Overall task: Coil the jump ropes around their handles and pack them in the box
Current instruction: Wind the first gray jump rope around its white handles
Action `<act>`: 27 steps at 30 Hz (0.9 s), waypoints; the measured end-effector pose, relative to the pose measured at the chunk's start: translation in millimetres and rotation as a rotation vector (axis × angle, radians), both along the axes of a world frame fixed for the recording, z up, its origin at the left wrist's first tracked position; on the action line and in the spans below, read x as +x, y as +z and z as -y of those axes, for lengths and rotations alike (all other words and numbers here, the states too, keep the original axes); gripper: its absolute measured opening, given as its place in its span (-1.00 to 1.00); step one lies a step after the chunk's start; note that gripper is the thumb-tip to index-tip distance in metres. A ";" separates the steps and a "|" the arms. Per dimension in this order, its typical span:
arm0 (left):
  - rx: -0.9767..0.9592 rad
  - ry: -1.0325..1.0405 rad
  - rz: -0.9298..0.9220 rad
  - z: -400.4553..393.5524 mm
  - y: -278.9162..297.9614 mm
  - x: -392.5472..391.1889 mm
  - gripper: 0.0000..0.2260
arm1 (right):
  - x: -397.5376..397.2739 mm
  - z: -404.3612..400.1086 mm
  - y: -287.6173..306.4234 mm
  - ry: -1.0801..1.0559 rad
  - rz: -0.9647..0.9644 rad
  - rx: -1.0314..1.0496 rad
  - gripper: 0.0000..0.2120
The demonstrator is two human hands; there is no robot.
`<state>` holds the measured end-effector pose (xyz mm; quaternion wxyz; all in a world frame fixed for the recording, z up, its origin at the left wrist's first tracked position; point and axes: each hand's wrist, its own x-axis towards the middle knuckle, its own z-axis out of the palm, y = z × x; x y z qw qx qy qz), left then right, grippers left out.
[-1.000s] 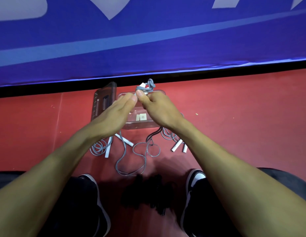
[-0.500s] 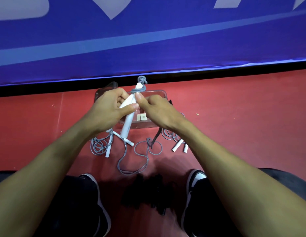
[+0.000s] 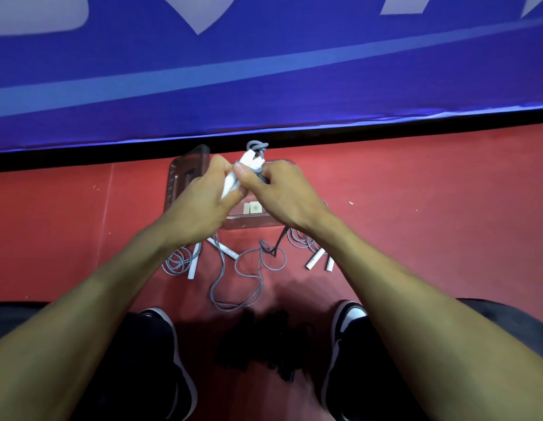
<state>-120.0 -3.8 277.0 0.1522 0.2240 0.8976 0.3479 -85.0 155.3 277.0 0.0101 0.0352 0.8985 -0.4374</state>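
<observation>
A person's left hand [image 3: 203,205] grips smooth white handles [image 3: 233,177] above a clear plastic box [image 3: 249,221] on the red floor, while the right hand [image 3: 282,192] pinches thin grey cord [image 3: 257,146] against them. Only a few turns look wound; loose cord [image 3: 242,278] and two other ropes [image 3: 180,261] lie unpacked

Both forearms extended forward, left hand [image 3: 203,199] and right hand [image 3: 282,192] meeting, fingers curled, thumbs touching
</observation>
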 end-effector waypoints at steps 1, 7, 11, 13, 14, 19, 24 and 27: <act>-0.014 0.003 0.003 -1.4 1.4 0.2 -0.78 | 0.1 0.7 -0.4 -0.005 -0.006 0.009 -0.40; 0.266 0.040 0.272 -3.0 2.6 -5.8 -0.71 | -3.6 -1.6 1.6 -0.042 0.012 -0.058 -0.46; 0.378 0.052 0.296 -1.0 3.7 -10.4 -0.68 | -5.0 -2.4 1.2 -0.091 0.023 -0.143 -0.49; 0.404 0.013 0.319 1.5 1.8 -11.2 -0.73 | -5.2 -4.1 -1.1 -0.086 0.030 -0.129 -0.42; 0.395 -0.006 0.308 2.5 0.6 -11.4 -0.80 | -5.3 -5.1 -2.1 -0.080 0.036 -0.107 -0.37; 0.166 0.076 -0.035 9.2 -3.4 -17.7 -0.83 | -2.5 -4.6 -2.1 0.017 0.130 -0.048 -0.25; 0.084 0.059 -0.034 4.0 -0.3 -8.3 -0.65 | 1.5 4.3 8.6 0.087 0.119 -0.082 -0.38; 0.086 0.045 0.039 2.3 6.0 -8.4 -0.64 | -0.5 5.8 6.8 0.044 0.016 -0.052 -0.35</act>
